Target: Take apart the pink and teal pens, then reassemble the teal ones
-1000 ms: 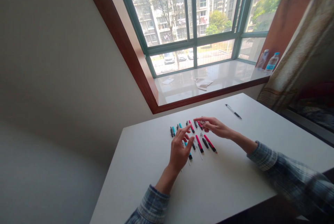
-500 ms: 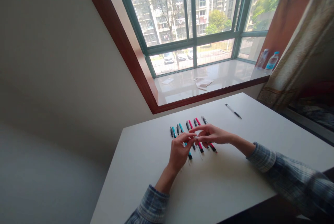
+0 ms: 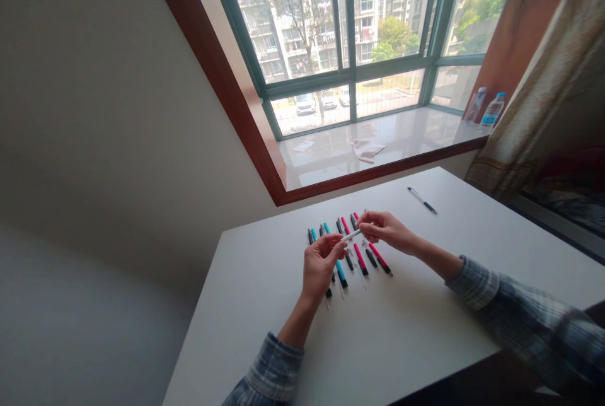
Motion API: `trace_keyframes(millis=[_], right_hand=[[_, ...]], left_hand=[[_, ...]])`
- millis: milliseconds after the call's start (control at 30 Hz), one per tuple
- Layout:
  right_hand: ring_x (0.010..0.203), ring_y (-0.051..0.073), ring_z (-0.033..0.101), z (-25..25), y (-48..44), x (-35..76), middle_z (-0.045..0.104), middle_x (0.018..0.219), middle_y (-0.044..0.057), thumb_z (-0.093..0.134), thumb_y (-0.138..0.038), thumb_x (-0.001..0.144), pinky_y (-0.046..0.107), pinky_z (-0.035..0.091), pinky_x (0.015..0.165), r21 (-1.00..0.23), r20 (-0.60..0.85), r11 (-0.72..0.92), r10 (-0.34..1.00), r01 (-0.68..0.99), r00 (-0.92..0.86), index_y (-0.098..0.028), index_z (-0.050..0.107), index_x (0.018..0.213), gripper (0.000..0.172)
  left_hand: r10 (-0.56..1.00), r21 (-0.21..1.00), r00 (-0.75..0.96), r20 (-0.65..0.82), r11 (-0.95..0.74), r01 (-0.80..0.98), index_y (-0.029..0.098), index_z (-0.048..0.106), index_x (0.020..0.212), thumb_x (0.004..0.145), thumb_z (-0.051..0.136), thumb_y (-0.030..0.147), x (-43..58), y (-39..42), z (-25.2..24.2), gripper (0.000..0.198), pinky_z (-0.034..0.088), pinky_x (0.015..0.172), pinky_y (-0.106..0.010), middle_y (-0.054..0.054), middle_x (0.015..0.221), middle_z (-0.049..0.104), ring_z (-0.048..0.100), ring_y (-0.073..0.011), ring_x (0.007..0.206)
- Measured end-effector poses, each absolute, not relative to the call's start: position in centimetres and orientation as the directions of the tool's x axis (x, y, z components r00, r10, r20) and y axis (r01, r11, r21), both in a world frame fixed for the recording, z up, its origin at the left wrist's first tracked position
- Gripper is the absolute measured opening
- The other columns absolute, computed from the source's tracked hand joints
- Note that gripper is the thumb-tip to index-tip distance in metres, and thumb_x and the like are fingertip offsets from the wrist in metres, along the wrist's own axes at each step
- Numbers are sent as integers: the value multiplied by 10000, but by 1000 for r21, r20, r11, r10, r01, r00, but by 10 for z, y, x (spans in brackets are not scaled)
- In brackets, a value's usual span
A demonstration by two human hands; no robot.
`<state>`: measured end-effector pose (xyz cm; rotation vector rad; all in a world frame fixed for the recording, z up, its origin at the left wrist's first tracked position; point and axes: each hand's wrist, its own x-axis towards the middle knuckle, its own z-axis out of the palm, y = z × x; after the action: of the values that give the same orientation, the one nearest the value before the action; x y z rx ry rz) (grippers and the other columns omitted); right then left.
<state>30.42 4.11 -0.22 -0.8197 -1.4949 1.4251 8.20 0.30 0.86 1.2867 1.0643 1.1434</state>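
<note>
A thin white pen part, apparently a barrel, spans the gap between my hands above the table. My left hand pinches its lower left end between thumb and fingers. At the upper right end, my right hand is closed on it, fingertips together. Under and around the hands lie rows of pen parts: black pieces, a pink marker-like piece, another pink one and a turquoise one. Thin white refill-like sticks lie among them. My hands hide some of the pieces.
A silver and black pen lies apart on the white table, towards its far right. Beyond the table is a window sill with a crumpled cloth or paper and clear bottles. A curtain hangs at the right.
My hands have drawn apart, the right one up and back, so the white pen part now shows lengthwise between them. The pink and black pieces beneath are more visible.
</note>
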Motion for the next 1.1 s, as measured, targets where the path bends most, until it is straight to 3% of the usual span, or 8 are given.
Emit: trace_keyframes(millis=[233, 733, 867, 1000, 1100], right_hand=[[616, 120, 544, 1, 39, 303, 616, 721, -9, 766, -487, 878, 254, 462, 569, -979, 198, 168, 912, -115, -360, -160, 694, 979, 350], [639, 123, 502, 7, 36, 303, 632, 756, 12, 781, -492, 855, 265, 422, 579, -966, 258, 237, 929, -106, -266, -163, 736, 983, 356], [616, 126, 504, 4, 42, 308, 605, 698, -3, 753, -479, 881, 269, 428, 570, -952, 301, 290, 942, -94, -147, -167, 731, 1009, 339], [686, 165, 615, -2, 59, 326, 699, 817, 48, 694, -497, 902, 289, 496, 598, -936, 352, 350, 932, 38, 80, -173, 717, 1078, 370], [780, 218, 696, -8, 72, 347, 753, 942, 90, 668, -469, 909, 319, 544, 648, -887, 407, 342, 896, 311, 179, -183, 734, 1072, 336]], left_hand=[[991, 996, 124, -46, 56, -74, 136, 748, 1009, 766, 859, 392, 81, 5, 6, 369, 616, 783, -330, -87, 865, 792, 754, -202, 760], [977, 968, 153, -148, 175, -178, 134, 747, 976, 730, 892, 379, 83, 4, 2, 376, 593, 819, -291, -77, 906, 781, 733, -163, 775], [982, 973, 134, -136, 157, -167, 139, 745, 983, 751, 877, 389, 81, 5, 1, 366, 591, 836, -297, -82, 926, 785, 741, -170, 807], [985, 980, 115, -125, 141, -141, 144, 744, 994, 760, 865, 395, 79, 5, 2, 364, 590, 831, -309, -87, 940, 787, 747, -183, 823], [986, 983, 119, -118, 133, -126, 141, 744, 998, 758, 863, 402, 78, 4, 2, 374, 588, 830, -315, -88, 928, 784, 745, -187, 824]])
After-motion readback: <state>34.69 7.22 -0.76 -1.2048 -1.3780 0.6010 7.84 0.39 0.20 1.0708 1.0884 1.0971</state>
